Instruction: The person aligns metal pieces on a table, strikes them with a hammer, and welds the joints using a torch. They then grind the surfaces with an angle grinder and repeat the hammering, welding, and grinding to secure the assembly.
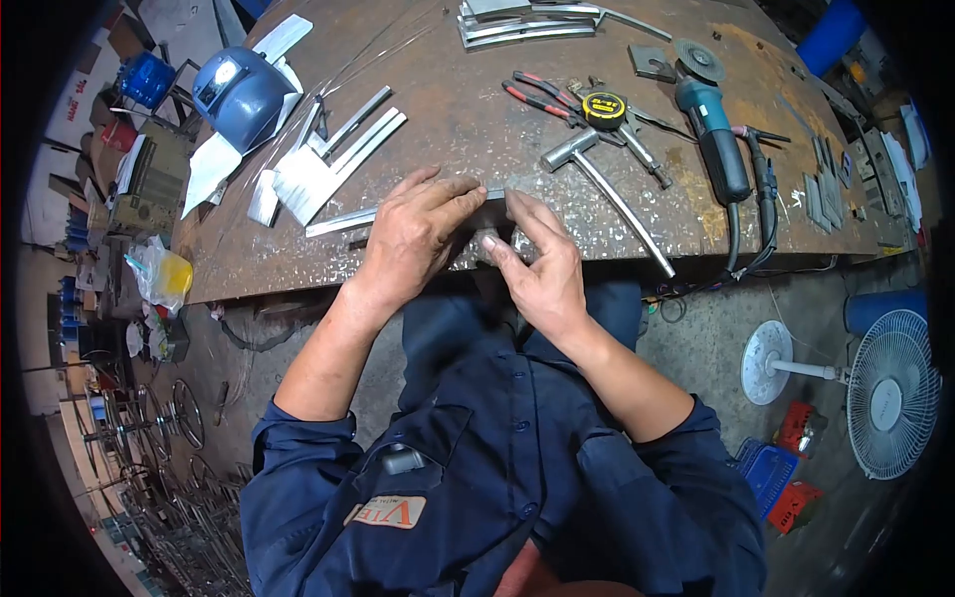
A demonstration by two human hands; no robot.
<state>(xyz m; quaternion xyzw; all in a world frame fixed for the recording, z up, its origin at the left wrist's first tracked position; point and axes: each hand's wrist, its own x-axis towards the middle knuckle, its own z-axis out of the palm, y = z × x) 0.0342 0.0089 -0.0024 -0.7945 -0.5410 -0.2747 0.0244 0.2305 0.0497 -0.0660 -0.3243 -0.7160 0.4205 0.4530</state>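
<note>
At the table's front edge, my left hand (422,227) curls its fingers over a dark metal piece with a bright upper edge (496,196). My right hand (542,261) grips the right end of that piece, thumb below and fingers on top. Much of the piece is hidden by my hands. A thin bright metal strip (340,222) lies on the table to the left, running up to my left hand. Just right of my right hand lies a hammer (609,196) with a long metal handle.
The rusty steel table (438,109) bears a welding helmet (242,98) and cut metal pieces (308,177) at left. Red-handled pliers (542,98), a yellow tape measure (604,107) and an angle grinder (712,134) lie right. Metal bars (527,30) sit behind; a fan (885,403) stands right.
</note>
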